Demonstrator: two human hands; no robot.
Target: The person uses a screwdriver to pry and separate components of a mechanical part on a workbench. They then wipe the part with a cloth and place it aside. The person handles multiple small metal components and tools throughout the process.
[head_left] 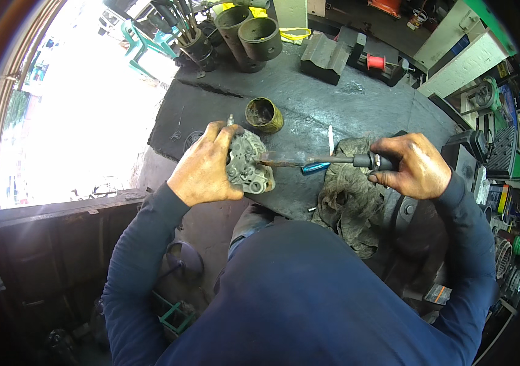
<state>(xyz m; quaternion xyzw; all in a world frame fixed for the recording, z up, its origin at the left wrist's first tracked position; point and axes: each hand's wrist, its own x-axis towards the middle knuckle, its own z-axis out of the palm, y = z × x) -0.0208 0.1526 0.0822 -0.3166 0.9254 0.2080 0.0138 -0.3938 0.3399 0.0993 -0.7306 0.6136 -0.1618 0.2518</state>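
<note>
My left hand [204, 169] is closed around a grey cast-metal alternator [249, 162] at the near edge of the dark workbench, its ribbed, bolted face turned to the right. In my right hand [417, 165] is the dark handle of a long soldering iron [332, 160], which lies level and points left. Its brown tip meets the alternator's face or hovers right at it; I cannot tell which. A stained grey rag [348, 198] is bunched under the iron's handle end. Below the shaft lies a small blue object [315, 167], with a thin white stick [331, 140] just beyond.
Beyond the alternator stands a grimy yellowish can [276, 119]. At the back are wide metal cylinders [261, 40], a pot of tools [199, 52], a grooved metal block [326, 56] and a red spool [376, 62]. Crowded shelves [504, 158] line the right.
</note>
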